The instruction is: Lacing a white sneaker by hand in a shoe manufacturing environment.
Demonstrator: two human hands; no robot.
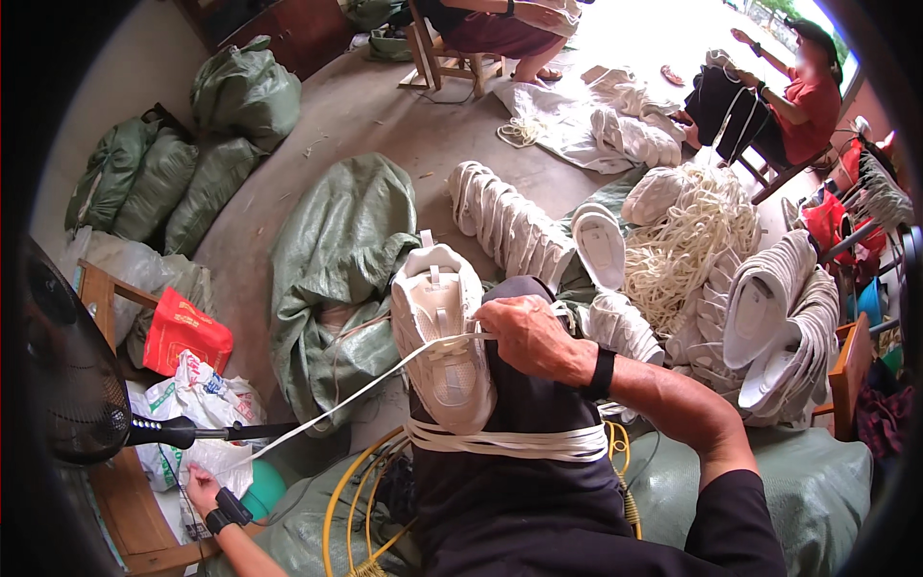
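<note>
Lap point(538, 404), white shoe point(445, 322) — beside right grip point(538, 338)

1 lap shoe point(448, 373), 1 blk fan point(82, 375), 2 co-wkrs point(812, 108).

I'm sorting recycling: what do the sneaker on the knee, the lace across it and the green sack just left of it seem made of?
Beige sneaker: probably synthetic mesh with smooth, leather-like panels, judging by its netted texture between plainer areas.
White lace: likely woven textile, matte; it looks flat and ribbon-like, fibre unclear.
Green sack: probably woven plastic, given its sheen and crisp creases.
</note>
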